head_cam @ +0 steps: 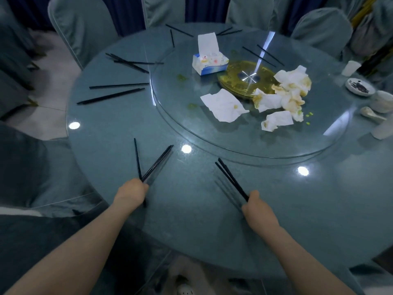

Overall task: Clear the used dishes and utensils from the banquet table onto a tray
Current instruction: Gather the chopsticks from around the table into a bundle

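Closest to you: your left hand (132, 191) is curled tight round a bunch of black chopsticks (156, 163), tips fanning up and away from the fist, one stick (137, 159) splaying off to the left, butt ends poking out below the hand. Your right hand (256, 206) is clamped on a second pair of chopsticks (230, 178), which angle up-left from the thumb side. Both hands sit over the near edge of the round glass-topped table (191, 209), well apart from each other.

Mid table, left side: two loose chopsticks (114, 92) lying near-parallel, then a crossed bundle (129, 62) further back, both w/ tips by the glass lazy Susan (170, 116).

On the lazy Susan: a flat used napkin (223, 104), a heap of stained crumpled napkins (285, 94), a gold hub (238, 78), a tissue box (209, 61) w/ a sheet sticking up.

Far right edge: a small sauce dish (359, 87), a white spoon (372, 113), a cup (350, 68). More chopsticks (263, 55) at the back, just before the covered chairs (85, 24).
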